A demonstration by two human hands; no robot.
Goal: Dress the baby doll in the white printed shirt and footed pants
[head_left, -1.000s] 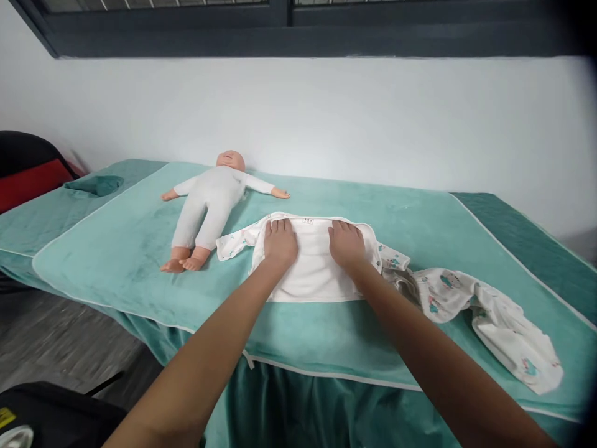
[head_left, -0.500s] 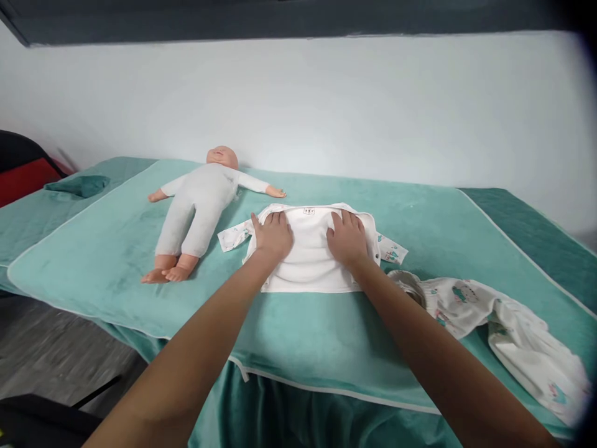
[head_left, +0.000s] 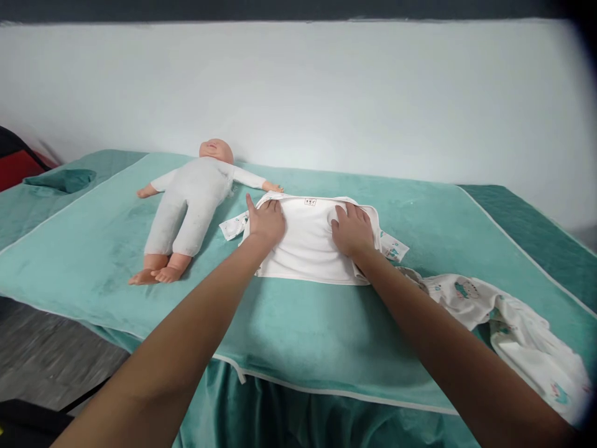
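A small white baby shirt (head_left: 308,242) lies spread on the green bed cover, its plain side up and a printed label at the neck. Its short patterned sleeves stick out to either side. On the shirt's left part rests my left hand (head_left: 267,222), flat with the thumb apart. My right hand (head_left: 353,229) presses on the right part, fingers stretched out over the cloth. To the left a baby doll (head_left: 189,193) in a white body lies on its back, arms spread, one hand near the shirt's upper left corner.
Patterned white baby trousers (head_left: 513,323) lie crumpled at the right, partly behind my right forearm. The green cover (head_left: 298,336) drapes over the bed's front edge. A white wall (head_left: 298,93) stands behind. A red and black object (head_left: 18,165) is at the far left.
Both hands stay on the shirt and have shifted slightly outward, the left hand to the left and the right hand to the right. The camera view has moved a little.
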